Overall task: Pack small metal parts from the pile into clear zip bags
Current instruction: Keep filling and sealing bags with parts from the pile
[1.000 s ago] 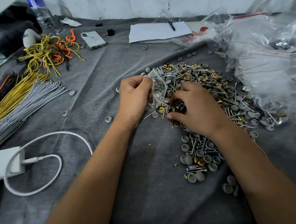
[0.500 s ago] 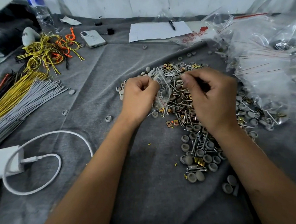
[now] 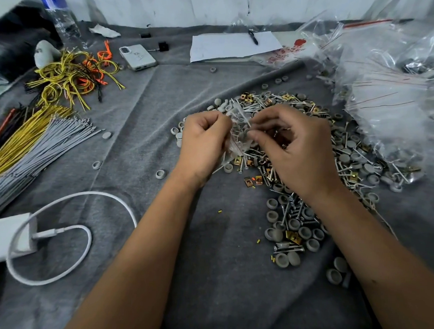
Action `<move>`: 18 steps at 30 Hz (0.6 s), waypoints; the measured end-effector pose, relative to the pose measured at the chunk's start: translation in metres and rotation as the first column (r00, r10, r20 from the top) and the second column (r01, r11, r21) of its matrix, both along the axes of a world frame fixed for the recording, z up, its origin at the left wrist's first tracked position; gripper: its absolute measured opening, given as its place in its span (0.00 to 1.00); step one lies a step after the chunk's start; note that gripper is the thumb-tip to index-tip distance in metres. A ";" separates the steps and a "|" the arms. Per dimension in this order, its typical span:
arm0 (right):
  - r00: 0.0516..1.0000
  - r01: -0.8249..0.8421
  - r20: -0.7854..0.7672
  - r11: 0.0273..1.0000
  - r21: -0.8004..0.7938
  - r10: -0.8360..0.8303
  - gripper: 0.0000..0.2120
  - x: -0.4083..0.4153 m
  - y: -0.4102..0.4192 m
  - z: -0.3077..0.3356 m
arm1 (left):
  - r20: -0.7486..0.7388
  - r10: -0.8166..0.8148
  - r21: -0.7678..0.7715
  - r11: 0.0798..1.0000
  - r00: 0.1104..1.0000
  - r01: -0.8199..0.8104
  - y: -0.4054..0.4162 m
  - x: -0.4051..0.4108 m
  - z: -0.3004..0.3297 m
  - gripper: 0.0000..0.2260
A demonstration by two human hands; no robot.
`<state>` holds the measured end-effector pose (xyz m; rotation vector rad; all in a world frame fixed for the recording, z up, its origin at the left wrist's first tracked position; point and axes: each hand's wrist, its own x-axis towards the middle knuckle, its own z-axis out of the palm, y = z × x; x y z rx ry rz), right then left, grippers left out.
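Observation:
A pile of small parts (image 3: 306, 219) (screws, brass clips, grey caps) spreads over the grey cloth at centre right. My left hand (image 3: 203, 142) grips a small clear zip bag (image 3: 237, 132) by its left edge, just above the pile's near-left side. My right hand (image 3: 295, 145) is at the bag's mouth with fingers curled, thumb and forefinger pinched together at the opening. Dark small parts show inside its curled fingers. The bag is partly hidden between the two hands.
A heap of clear zip bags (image 3: 395, 98) fills the right side. Wire bundles (image 3: 28, 144) and loose yellow and orange wires (image 3: 74, 79) lie left. A charger with white cable (image 3: 64, 231), a phone (image 3: 138, 57), a bottle (image 3: 60, 17) and paper with a pen (image 3: 232, 45) are around.
My right hand lifted off the pile with picked parts and came left to the bag's mouth. My left hand stayed in place holding the bag.

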<state>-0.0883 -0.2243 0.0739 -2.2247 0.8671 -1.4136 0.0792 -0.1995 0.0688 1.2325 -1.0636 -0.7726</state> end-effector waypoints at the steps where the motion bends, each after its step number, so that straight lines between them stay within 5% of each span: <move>1: 1.000 0.020 0.009 0.999 -0.029 -0.020 0.09 0.000 0.000 0.001 | -0.023 0.021 -0.008 1.000 1.000 -0.021 0.000 0.001 0.000 0.11; 5: 0.998 0.050 -0.025 0.994 -0.092 -0.053 0.05 0.000 0.002 0.000 | -0.107 0.082 -0.038 0.996 0.991 -0.086 -0.001 0.005 0.000 0.18; 8: 0.953 -0.039 -0.303 0.998 -0.056 0.020 0.09 0.001 0.001 -0.004 | -0.142 0.155 -0.064 0.984 0.978 -0.166 -0.002 0.006 0.001 0.18; 12: 0.761 -0.146 -0.643 0.988 -0.047 0.082 0.18 0.012 0.007 -0.012 | -0.159 0.212 -0.077 0.971 0.964 -0.226 -0.003 0.009 0.003 0.16; 18: 0.706 -0.136 -0.705 0.989 -0.053 0.060 0.16 0.020 0.011 -0.016 | -0.151 0.203 -0.074 0.974 0.968 -0.216 -0.002 0.009 0.003 0.17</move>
